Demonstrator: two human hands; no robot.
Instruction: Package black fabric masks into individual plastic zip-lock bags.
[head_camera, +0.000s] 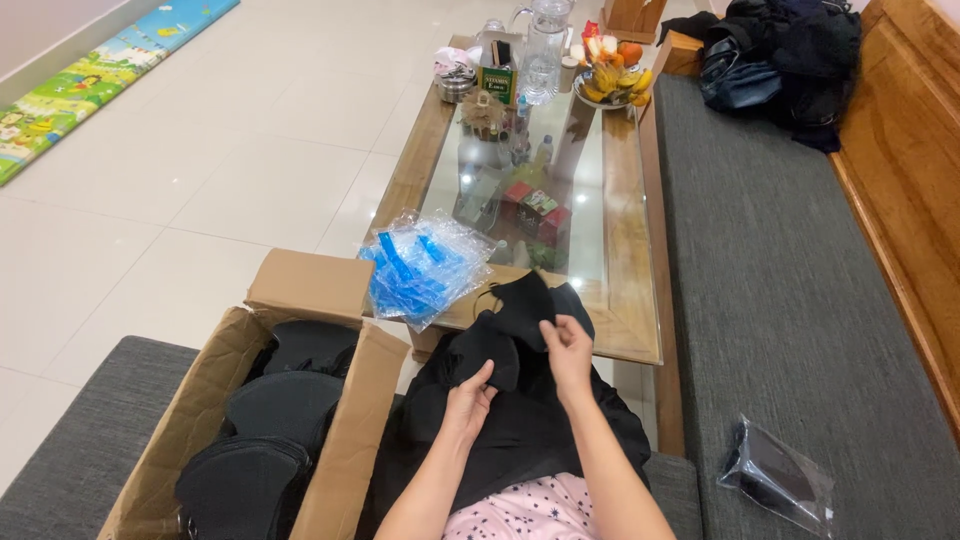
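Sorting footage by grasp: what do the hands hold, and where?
Both hold a black fabric piece: left hand pinches its lower edge, right hand its right side.

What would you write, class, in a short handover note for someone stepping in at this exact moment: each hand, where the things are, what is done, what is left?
Left hand: pinching the lower edge of a black fabric piece over the lap.
Right hand: holding the same piece at its right side, fingers closed on it.
Things: open cardboard box to the left, holding more black pieces. Stack of clear bags with blue strips on the glass table's near corner.
Done: one bagged black piece lies on the grey seat cushion to the right.
Left: the held piece is unbagged; the box looks far from empty.
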